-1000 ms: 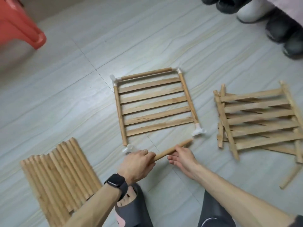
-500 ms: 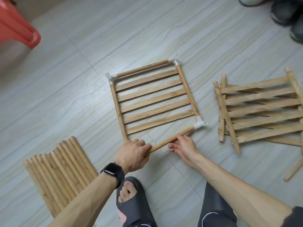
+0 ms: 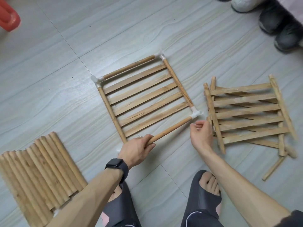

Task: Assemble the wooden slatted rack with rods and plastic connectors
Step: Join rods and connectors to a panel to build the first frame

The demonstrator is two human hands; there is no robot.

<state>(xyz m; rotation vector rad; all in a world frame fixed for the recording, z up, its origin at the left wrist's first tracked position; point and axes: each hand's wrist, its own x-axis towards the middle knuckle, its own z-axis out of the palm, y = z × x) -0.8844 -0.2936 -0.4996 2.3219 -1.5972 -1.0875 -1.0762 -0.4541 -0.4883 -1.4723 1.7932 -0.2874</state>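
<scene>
- Gripping the rod (image 3: 172, 129) at its near end, the left hand (image 3: 136, 151) curls round it.
- Right hand (image 3: 202, 135), loosely curled and empty, hovers just short of the connector (image 3: 196, 114).

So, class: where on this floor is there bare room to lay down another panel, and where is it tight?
Widest bare floor: left of the slatted frame, bordered by the red stool and the rod bundle. Another strip lies beyond the frame, before the shoes. Tight: the gap between frame and panel stack, where the right hand is, and near the feet.
</scene>
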